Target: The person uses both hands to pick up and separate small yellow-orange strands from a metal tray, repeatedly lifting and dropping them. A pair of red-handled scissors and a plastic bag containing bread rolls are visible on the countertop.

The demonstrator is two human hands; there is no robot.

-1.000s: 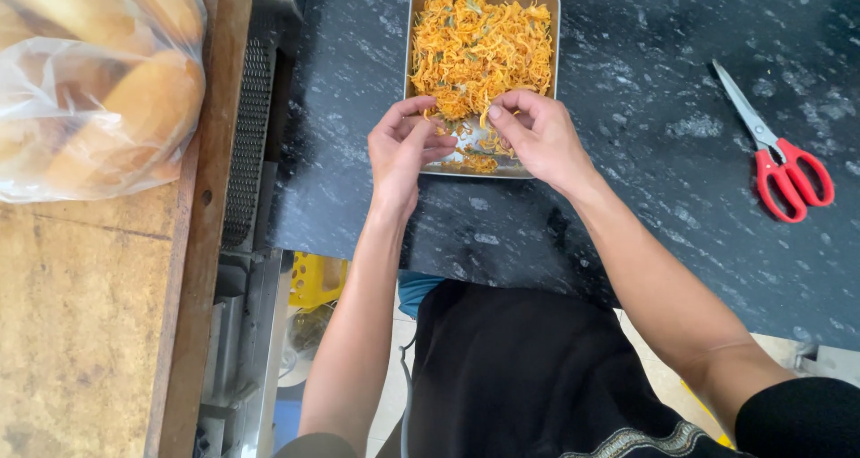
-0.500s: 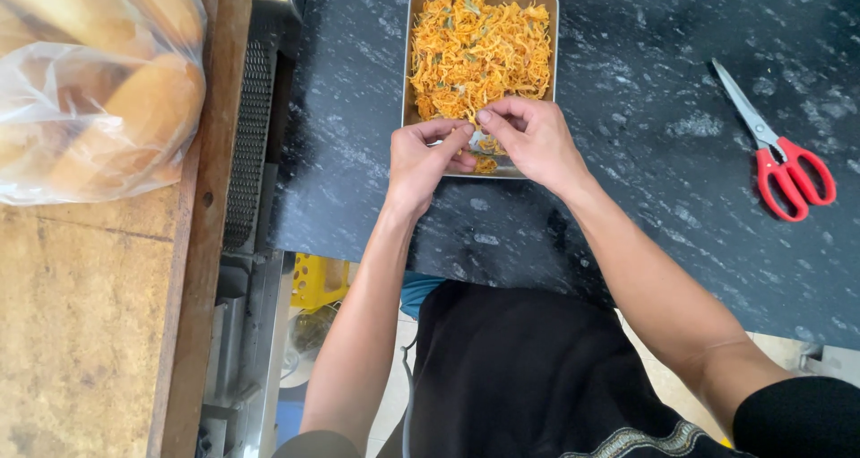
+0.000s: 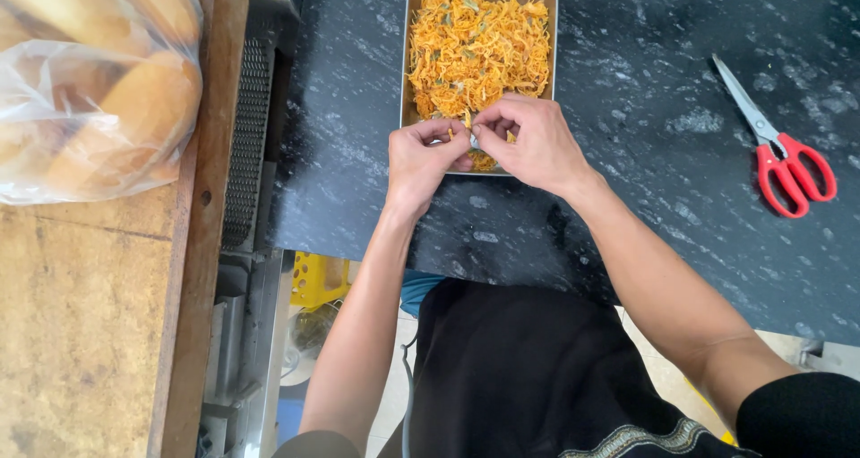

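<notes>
Dark speckled stone counter [image 3: 681, 154] fills most of the view; worn wooden bench top [image 3: 81, 333] at left w/ a clear plastic bag of bread rolls [image 3: 90, 91]. Rectangular steel tray [image 3: 405, 64] of shredded orange filling [image 3: 479, 51] sits on the counter straight ahead of the body, long axis running away from the person. Both hands meet at the tray's near edge, equally close. Left hand [image 3: 423, 158] & right hand [image 3: 533, 140] are curled, fingertips pinched together on a small bit of something between them; can't tell what. Forearms angle inward. Red-handled scissors [image 3: 779, 145] lie well apart to the right.
</notes>
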